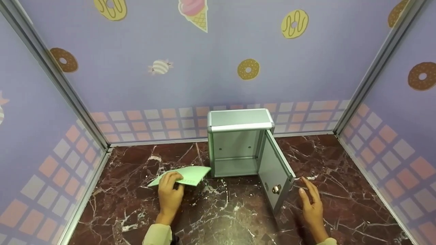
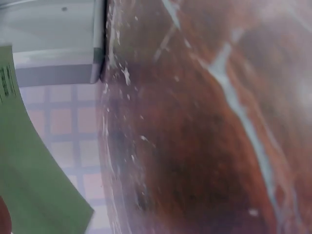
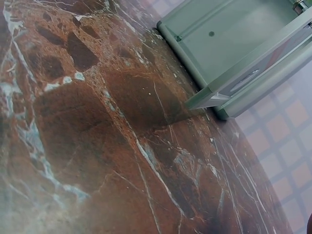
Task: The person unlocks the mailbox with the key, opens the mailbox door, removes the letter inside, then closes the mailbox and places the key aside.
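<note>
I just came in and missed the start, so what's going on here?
A person's left hand grips a light green sheet of paper, outside the grey lockable box. The box stands on a dark red marbled surface with its door swung open, a lock showing on it. The right hand is by the door's free edge; whether it touches is hard to tell.

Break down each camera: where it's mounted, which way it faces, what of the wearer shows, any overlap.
Head: on the head, facing forward and down at the metal box, open door and marbled tabletop; shows left hand, right hand and sleeves.
Left wrist: faces the box and tabletop, turned sideways; sliver of left fingers.
Right wrist: faces the box, door and tabletop, tilted; edge sliver, unclear.
Shared: head and left wrist both show the green sheet.
</note>
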`<state>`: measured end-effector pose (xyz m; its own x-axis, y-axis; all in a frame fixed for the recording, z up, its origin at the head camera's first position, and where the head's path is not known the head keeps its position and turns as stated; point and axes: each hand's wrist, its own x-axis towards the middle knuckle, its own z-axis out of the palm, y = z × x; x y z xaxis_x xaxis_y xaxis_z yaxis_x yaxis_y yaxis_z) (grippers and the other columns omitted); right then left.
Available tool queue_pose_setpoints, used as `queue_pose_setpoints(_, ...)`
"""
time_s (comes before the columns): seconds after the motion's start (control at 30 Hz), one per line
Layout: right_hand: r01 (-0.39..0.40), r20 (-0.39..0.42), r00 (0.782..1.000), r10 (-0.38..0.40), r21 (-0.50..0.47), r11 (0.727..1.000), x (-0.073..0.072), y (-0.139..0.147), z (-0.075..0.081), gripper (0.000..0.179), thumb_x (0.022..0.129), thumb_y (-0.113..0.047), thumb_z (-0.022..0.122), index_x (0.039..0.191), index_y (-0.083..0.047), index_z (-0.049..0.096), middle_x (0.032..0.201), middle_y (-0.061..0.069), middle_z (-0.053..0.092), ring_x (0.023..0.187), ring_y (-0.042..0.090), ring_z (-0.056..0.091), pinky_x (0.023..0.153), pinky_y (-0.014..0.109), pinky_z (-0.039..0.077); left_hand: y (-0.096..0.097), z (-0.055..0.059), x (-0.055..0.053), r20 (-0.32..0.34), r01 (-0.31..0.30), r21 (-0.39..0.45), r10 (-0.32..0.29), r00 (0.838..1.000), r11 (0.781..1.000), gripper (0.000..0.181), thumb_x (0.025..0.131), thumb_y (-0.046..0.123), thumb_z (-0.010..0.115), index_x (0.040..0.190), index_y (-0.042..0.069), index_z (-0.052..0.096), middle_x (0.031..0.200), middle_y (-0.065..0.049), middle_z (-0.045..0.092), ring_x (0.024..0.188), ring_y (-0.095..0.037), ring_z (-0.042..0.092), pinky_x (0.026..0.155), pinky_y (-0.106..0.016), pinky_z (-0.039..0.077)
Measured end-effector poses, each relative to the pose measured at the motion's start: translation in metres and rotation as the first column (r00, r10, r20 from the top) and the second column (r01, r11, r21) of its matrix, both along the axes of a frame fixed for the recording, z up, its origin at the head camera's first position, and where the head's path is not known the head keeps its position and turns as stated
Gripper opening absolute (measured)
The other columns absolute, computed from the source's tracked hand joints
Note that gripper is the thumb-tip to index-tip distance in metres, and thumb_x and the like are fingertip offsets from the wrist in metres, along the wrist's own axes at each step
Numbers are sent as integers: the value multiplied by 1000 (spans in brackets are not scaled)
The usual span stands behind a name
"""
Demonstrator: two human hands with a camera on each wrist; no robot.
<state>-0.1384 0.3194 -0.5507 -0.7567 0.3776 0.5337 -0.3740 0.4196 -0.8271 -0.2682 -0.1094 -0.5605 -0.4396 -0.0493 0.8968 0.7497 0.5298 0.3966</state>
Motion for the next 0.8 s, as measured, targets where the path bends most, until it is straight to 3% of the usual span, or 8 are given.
queue_pose_setpoints(0.2, -30, 15, 999, 31, -40, 999, -6, 9, -17, 41, 100, 2, 50, 140, 2, 50, 138, 15, 50, 129, 10, 40, 105, 20, 31, -3, 0, 0, 70, -169, -49, 172, 983, 984, 28, 69, -15, 66, 86, 7, 69, 95, -7, 65, 87, -30, 59, 78, -42, 45)
queue_pose_setpoints(0.37, -33, 15, 999, 33, -43, 999, -5, 9, -18, 40, 99, 3, 50, 140, 4, 50, 139, 17, 50, 129, 10, 41, 106, 20, 29, -3, -1, -2, 122, -243, -92, 253, 960, 966, 26, 70, -11, 68, 87, 8, 71, 93, -6, 65, 85, -31, 60, 73, -45, 46)
queue_pose_setpoints(0.63, -22, 2, 1000, 22, -22, 1000, 5, -3, 7, 39, 98, 7, 49, 137, 10, 50, 136, 28, 48, 127, 14, 43, 105, 20, 31, 2, -8, -4, 250, -255, -174, 294, 923, 951, 26, 69, -12, 73, 89, 6, 72, 92, -8, 64, 85, -33, 59, 78, -46, 49)
queue_pose_setpoints(0.7, -20, 14, 1000, 20, -26, 999, 7, -5, 11, 39, 98, 7, 50, 136, 10, 50, 136, 27, 49, 126, 14, 44, 105, 20, 31, 4, -8, -2, 309, -249, -199, 302, 902, 948, 26, 70, -10, 75, 91, 6, 72, 94, -8, 65, 85, -33, 59, 77, -47, 49)
queue_pose_setpoints(0.8, -12, 34, 999, 13, -32, 999, 9, -6, 13, 39, 98, 6, 50, 137, 10, 50, 136, 25, 50, 126, 13, 44, 105, 19, 30, 8, -7, 0, 406, -233, -241, 316, 858, 942, 25, 73, -7, 77, 94, 5, 74, 96, -9, 67, 85, -33, 60, 75, -49, 51)
